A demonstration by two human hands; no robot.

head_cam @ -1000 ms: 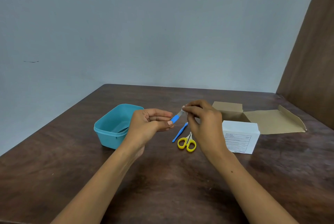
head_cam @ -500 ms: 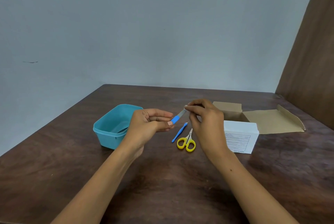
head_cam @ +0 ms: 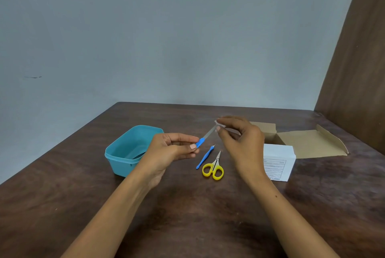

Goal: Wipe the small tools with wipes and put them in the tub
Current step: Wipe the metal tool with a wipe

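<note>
Change: the right hand [head_cam: 242,145] has slid out along the file [head_cam: 206,137], from near the blue handle a second ago to the far tip now; more bare metal shows between the hands.
Meaning: this looks like the end of one wiping stroke; the file is probably close to clean and due for the tub [head_cam: 127,151].
Left hand [head_cam: 170,151]: fingers pinched on the file's blue handle, holding it off the table [head_cam: 62,205], tip pointing up and right.
Right hand: fingertips pinched together around a small wipe [head_cam: 219,123] at the file's tip; whether the wipe is touching metal I cannot tell.
File: in the air, between the hands, just right of the tub.
Tub: left of the hands, open; something dark lies inside, unclear what.
Waiting: blue pick [head_cam: 205,157] and scissors [head_cam: 213,169] lie side by side on the table, under the hands.
Others: white box [head_cam: 278,162] at right, open carton [head_cam: 302,141] beyond it.
Obstacles: none between file and tub; the left hand is already beside its rim.
</note>
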